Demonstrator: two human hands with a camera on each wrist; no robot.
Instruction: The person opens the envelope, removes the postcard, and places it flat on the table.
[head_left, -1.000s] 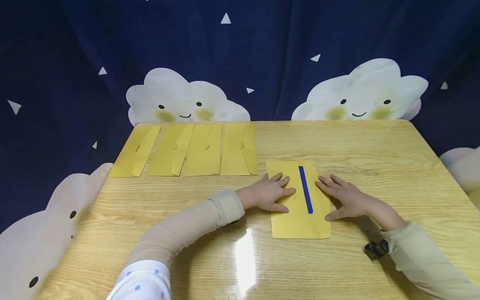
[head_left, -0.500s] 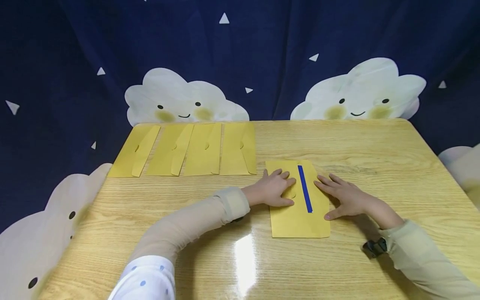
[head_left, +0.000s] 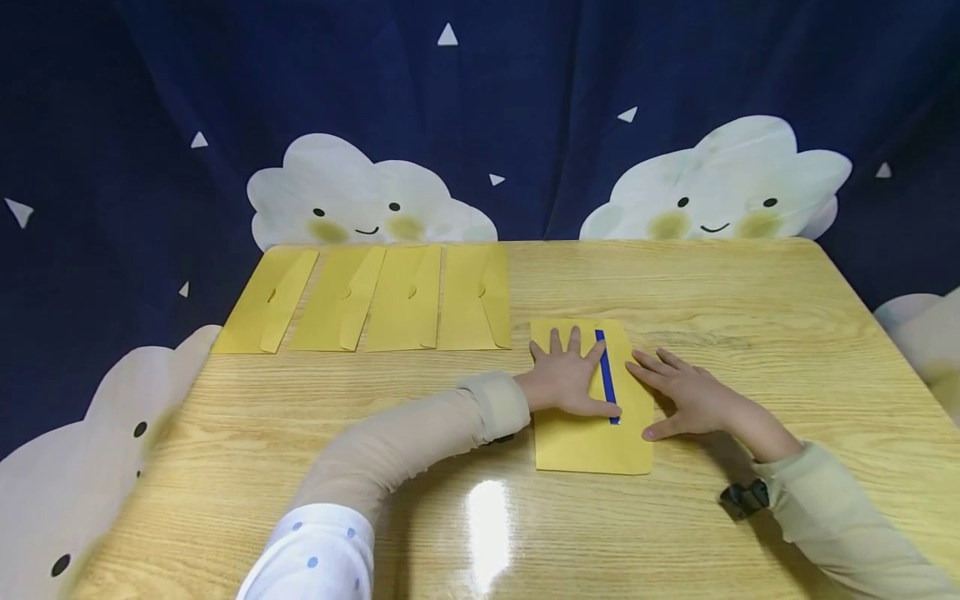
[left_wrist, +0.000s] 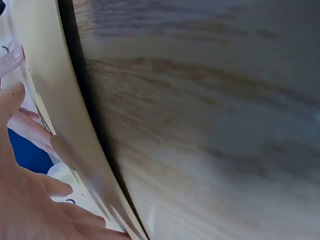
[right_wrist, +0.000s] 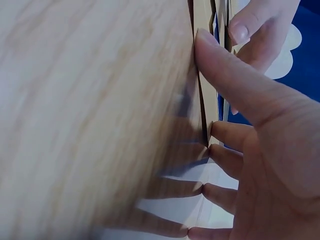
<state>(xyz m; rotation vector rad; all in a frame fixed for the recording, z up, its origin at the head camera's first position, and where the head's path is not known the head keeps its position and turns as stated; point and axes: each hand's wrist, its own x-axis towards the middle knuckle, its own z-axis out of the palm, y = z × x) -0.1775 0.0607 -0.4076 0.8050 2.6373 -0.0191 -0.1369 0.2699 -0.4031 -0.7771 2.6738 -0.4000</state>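
Glossy wood-grain table [head_left: 757, 292]; flat yellow paper envelope [head_left: 583, 443] likely light, easily creased, best held by edges; left hand [head_left: 568, 379], right hand [head_left: 690, 400]: fingers spread.

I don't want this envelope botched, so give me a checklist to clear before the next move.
1. Near envelope apart from the four far envelopes: ok.
2. Left hand over the near envelope: ok.
3. Right hand at its right edge: ok.
4. Blue strip fully uncovered: not ok, the left hand overlaps it.
5. Firm pressure from either hand: cannot tell.
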